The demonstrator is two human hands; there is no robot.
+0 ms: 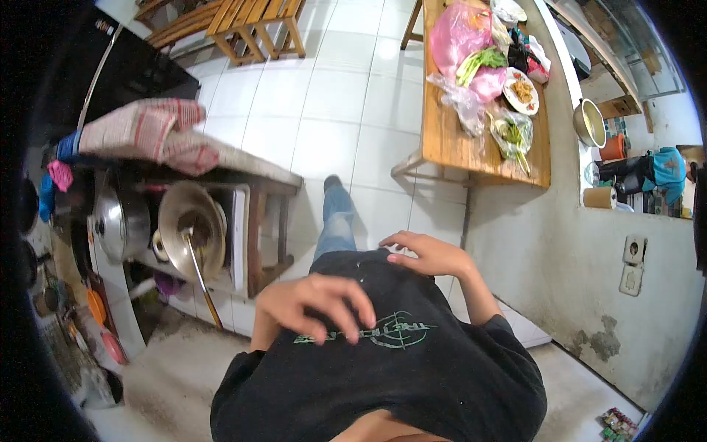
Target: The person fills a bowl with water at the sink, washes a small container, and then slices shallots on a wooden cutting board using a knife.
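My left hand [317,303] hovers in front of my black T-shirt [361,376], fingers apart and loosely bent, holding nothing. Close to the hem at my waist is my right hand [426,253], its fingers stretched out and nothing in them; whether it touches the cloth I cannot tell. To the left of my left hand, a large wok [175,247] sits on the lower shelf side, with a long-handled ladle [200,276] resting in it. A lidded metal pot [121,225] stands beside the wok.
A wooden table [434,140] at upper right bears plastic bags [460,37], leafy greens [479,65] and a plate of food [521,91]. A checked cloth [147,129] covers a bench at left. Wooden stools [265,26] stand ahead. A wall with sockets [632,265] is at right.
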